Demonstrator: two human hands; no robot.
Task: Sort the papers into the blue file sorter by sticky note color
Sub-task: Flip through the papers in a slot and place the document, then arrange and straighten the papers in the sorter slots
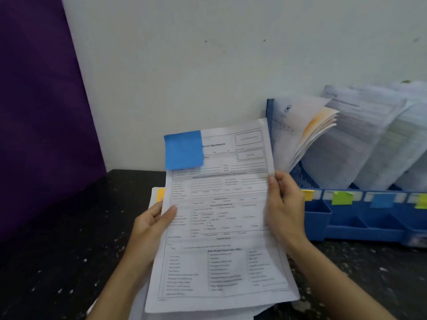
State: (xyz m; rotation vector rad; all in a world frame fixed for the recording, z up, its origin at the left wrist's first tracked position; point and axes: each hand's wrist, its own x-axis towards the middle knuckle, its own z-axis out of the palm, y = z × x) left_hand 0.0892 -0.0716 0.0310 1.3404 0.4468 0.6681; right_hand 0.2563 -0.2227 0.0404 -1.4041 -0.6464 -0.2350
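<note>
A printed form [221, 227] with a blue sticky note [183, 150] at its top left is lifted above the dark table. My left hand [152, 225] grips its left edge, thumb on the front. My right hand [285, 204] grips its right edge. Under the form lies a stack of papers [155, 195], the top one showing an orange sticky note [160, 194]. To the right stands the blue file sorter [346, 218] with papers in its slots and yellow [308, 195], green [342, 197] and blue [381, 200] sticky labels along its front rail.
A dark speckled tabletop [69, 262] stretches left and in front. A purple panel [39, 112] stands at the left, a white wall [208, 65] behind. Papers in the sorter's first slot [307, 135] fan out leftward near the held form.
</note>
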